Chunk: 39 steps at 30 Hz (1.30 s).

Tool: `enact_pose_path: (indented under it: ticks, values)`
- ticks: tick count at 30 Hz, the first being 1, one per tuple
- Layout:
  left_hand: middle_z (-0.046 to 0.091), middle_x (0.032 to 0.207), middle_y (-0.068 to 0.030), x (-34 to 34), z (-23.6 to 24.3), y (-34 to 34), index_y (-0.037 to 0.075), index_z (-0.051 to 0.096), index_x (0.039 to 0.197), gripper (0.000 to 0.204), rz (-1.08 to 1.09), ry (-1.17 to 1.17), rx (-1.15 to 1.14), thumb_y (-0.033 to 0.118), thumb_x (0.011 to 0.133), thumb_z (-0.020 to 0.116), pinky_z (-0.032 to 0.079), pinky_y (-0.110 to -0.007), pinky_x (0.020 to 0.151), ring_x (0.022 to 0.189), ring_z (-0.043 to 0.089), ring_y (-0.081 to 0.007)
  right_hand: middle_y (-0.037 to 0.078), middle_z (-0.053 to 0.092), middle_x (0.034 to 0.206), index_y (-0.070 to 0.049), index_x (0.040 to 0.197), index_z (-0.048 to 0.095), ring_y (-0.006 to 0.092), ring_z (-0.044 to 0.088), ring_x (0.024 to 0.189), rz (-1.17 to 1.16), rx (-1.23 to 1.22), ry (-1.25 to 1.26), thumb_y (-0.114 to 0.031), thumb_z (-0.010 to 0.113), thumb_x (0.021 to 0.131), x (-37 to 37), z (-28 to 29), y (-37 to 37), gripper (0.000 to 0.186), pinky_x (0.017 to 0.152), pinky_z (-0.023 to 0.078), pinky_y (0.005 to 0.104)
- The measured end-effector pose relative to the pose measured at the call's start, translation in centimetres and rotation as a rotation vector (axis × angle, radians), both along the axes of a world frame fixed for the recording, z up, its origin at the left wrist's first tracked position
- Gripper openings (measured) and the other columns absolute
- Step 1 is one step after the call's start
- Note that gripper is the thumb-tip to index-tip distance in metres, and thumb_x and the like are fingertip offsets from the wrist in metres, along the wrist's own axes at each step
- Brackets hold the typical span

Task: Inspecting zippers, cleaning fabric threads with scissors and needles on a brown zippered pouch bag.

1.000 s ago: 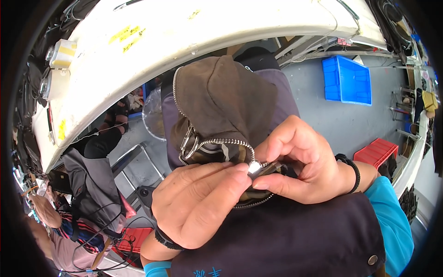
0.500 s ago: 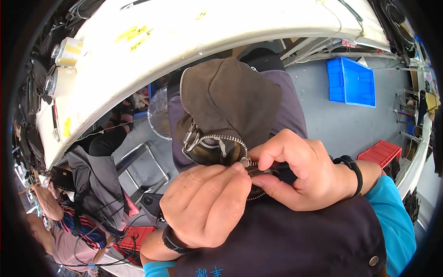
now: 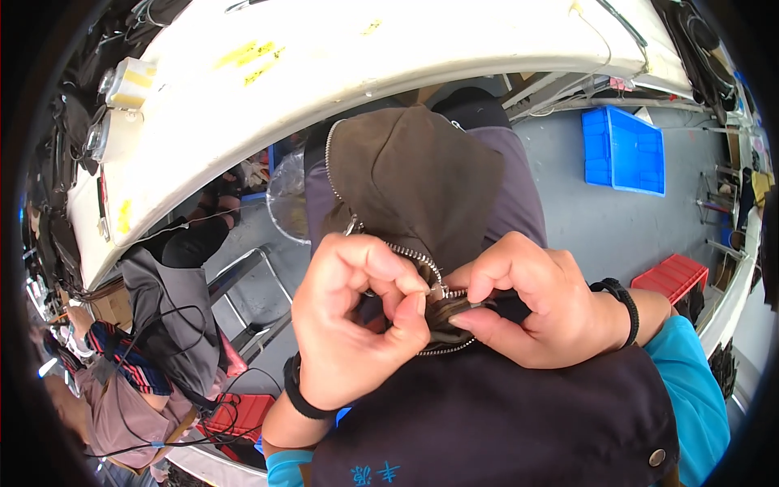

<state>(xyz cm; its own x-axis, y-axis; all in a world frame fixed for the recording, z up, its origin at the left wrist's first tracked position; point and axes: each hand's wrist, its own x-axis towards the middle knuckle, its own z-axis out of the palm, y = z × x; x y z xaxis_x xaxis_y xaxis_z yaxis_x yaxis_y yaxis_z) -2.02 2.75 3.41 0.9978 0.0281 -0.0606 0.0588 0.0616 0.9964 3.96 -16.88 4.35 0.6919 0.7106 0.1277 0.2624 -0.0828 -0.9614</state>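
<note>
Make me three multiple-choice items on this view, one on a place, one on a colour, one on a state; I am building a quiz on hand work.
1. Where is the open blue plastic bin?
A. on the grey floor at upper right
B. on the white table
C. in the person's lap

2. What colour is the fabric pouch with the metal zipper?
A. yellow
B. olive-brown
C. white

3. What are the two hands doing?
A. resting flat
B. pinching at the zipper
C. hanging apart

Answers: 1 A, it lies on the floor; 2 B, its cloth is olive-brown; 3 B, left hand and right hand meet fingertips at the zipper.
</note>
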Motion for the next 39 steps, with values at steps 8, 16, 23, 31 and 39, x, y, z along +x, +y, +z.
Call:
enact_pose_path:
  ticks: [8,16,23,31,39]
  values:
    - [0.064,0.086,-0.0055,-0.9,-0.2,0.5,0.005,0.045,0.103,0.035,0.094,0.151,-0.314,-0.015,0.079,0.061,0.046,-0.019,0.064,0.07,0.058,-0.0049,0.005,0.057,0.08,-0.004,0.095,0.049,0.015,0.06,0.061,0.011,-0.011,0.034,0.001,0.072,0.08,0.2,0.0,0.7,0.028,0.052,0.045,0.0267]
    - [0.059,0.085,0.0023,-1.5,-1.2,5.7,0.012,0.05,0.105,0.021,0.501,0.167,-0.566,0.006,0.089,0.063,0.036,-0.021,0.055,0.056,0.04,-0.0034,0.014,0.07,0.094,-0.004,0.096,0.041,0.0126,0.069,0.08,0.069,-0.059,0.154,0.004,0.067,0.084,0.8,-0.8,-0.1,0.029,0.065,0.05,0.0227]
    - [0.056,0.088,0.0043,-1.2,-2.0,9.2,0.013,0.052,0.103,0.014,0.616,0.129,-0.65,0.008,0.092,0.06,0.036,-0.02,0.059,0.061,0.04,-0.0037,0.014,0.07,0.091,-0.003,0.096,0.04,0.0099,0.066,0.077,0.06,-0.017,0.261,0.006,0.065,0.085,1.2,-1.1,0.8,0.028,0.066,0.05,0.0229]
    - [0.058,0.083,0.0021,0.9,-4.8,14.8,0.01,0.051,0.099,0.016,0.964,-0.103,0.021,0.006,0.09,0.064,0.034,-0.017,0.054,0.062,0.044,-0.002,0.013,0.069,0.093,-0.003,0.098,0.038,0.0089,0.063,0.083,0.018,-0.025,0.422,0.008,0.063,0.085,1.3,-1.3,0.8,0.03,0.072,0.05,0.024]
    - [0.064,0.073,-0.0056,2.2,-4.5,26.7,0.005,0.058,0.093,0.015,0.993,-0.093,1.421,0.006,0.082,0.068,0.047,-0.031,0.055,0.055,0.055,-0.018,0.013,0.068,0.094,-0.003,0.098,0.038,0.0091,0.063,0.083,0.027,-0.051,0.458,0.009,0.063,0.084,1.5,-1.3,0.9,0.03,0.072,0.05,0.0236]
